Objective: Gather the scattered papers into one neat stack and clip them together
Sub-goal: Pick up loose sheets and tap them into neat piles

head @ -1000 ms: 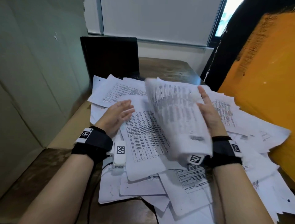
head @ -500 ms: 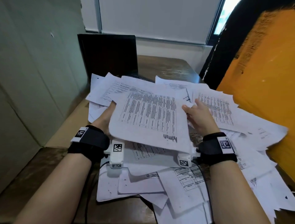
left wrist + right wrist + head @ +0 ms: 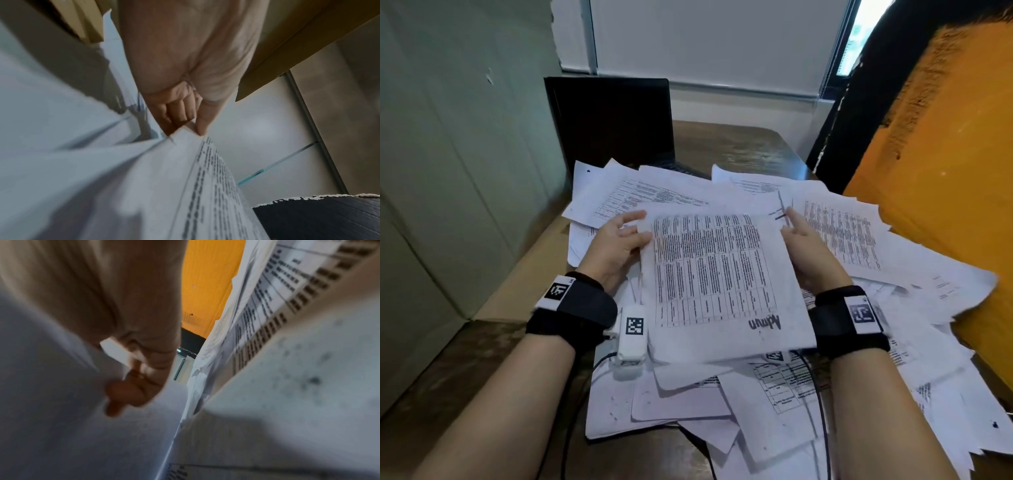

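Head view is showing both hands holding one small bundle of printed sheets (image 3: 719, 284) a little above the loose papers (image 3: 914, 274) that are covering the desk (image 3: 739, 147) from its middle to its near and right edges. The left hand (image 3: 616, 250) is gripping the bundle's left edge; in the left wrist view its fingers (image 3: 176, 113) are lying under the sheets and the thumb is pressing on top. The right hand (image 3: 808, 253) is holding the right edge, with curled fingers (image 3: 123, 394) under the paper in the right wrist view, though that picture is blurred.

Several things are risking the work, in my judgement. The bundle is thin and is bending, so a weak pinch could be letting sheets slide out and mix again with the heap. Many papers are hanging over the near and right edges, and a sweep of the forearms could be pushing them to the floor. The cable (image 3: 815, 387) is crossing the papers near the right wrist and could be catching a sheet. No clip is visible, so it may be lying hidden under the papers.
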A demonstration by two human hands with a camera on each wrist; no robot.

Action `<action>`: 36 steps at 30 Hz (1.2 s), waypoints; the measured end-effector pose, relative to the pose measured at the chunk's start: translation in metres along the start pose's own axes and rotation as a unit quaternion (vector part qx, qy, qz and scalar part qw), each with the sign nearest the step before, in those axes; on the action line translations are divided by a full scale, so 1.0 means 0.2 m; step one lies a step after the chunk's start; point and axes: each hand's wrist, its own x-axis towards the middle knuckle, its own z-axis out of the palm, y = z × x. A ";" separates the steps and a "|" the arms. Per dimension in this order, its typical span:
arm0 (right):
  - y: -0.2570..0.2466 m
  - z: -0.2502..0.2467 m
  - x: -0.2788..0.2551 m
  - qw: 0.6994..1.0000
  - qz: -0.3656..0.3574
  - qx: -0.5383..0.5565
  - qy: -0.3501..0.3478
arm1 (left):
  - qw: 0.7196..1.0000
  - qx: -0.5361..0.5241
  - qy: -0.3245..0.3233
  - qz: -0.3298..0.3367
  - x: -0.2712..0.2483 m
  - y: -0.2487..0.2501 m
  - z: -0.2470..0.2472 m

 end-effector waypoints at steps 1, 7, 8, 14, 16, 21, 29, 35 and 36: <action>0.00 -0.01 0.01 1.000 0.015 -0.003 0.002 | 1.000 -0.003 0.007 0.022 0.01 0.00 -0.01; 0.03 -0.01 0.02 0.995 0.057 -0.083 0.000 | 0.993 0.050 0.093 0.060 0.05 -0.02 -0.05; 0.02 -0.03 0.02 0.994 0.050 -0.094 0.006 | 0.991 0.059 0.109 0.057 0.06 -0.03 -0.06; 0.00 -0.14 -0.02 0.958 0.070 -0.275 0.045 | 0.988 0.106 0.111 0.035 0.07 -0.05 -0.08; 0.00 -0.11 -0.02 0.950 0.085 -0.298 0.039 | 0.987 0.136 0.087 0.023 0.08 -0.05 -0.08; 0.02 0.01 -0.01 0.958 0.061 -0.279 -0.027 | 0.982 0.189 0.012 0.022 0.10 -0.07 -0.10; 0.05 -0.02 0.01 0.952 0.054 -0.296 0.063 | 0.972 0.226 0.053 -0.030 0.14 -0.09 -0.14; 0.06 0.06 0.03 0.928 0.081 -0.362 -0.043 | 0.986 0.133 -0.033 -0.093 0.11 -0.13 -0.05; 0.07 0.07 0.04 0.929 0.080 -0.357 -0.044 | 0.989 0.119 -0.009 -0.088 0.11 -0.12 -0.03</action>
